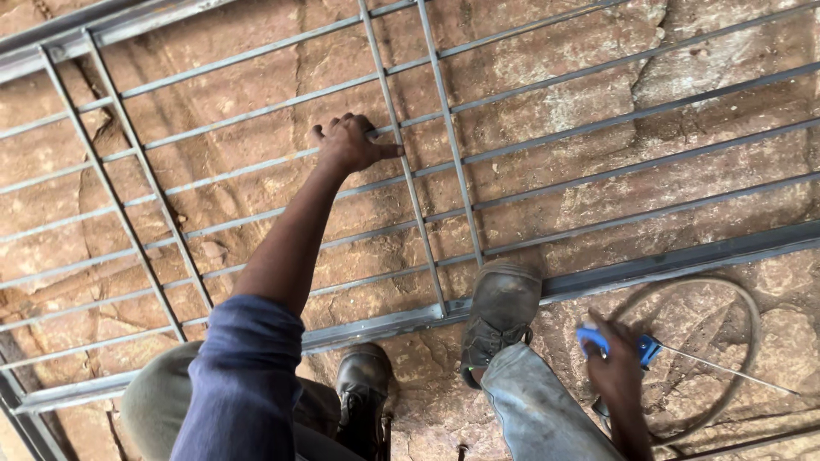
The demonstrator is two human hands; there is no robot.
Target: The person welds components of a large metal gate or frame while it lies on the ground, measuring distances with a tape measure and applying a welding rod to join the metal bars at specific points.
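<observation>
Grille point(256, 111) of grey steel bars lies flat on rocky ground point(547, 102), its long bars running left to right beneath the left hand point(350, 143), whose fingers point(329, 130) are spread and pressed down on one bar. Right hand point(617, 369), farther from the grille and just outside its frame, is clenched around a blue electrode holder point(598, 340), rod point(726, 367) pointing right, away from the bars.

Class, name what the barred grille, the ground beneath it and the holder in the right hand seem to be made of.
Grille: likely bare steel, dull grey bars.
Ground: reddish-brown rock, cracked and rough.
Holder in the right hand: blue, probably plastic; thin rod looks metallic.
</observation>
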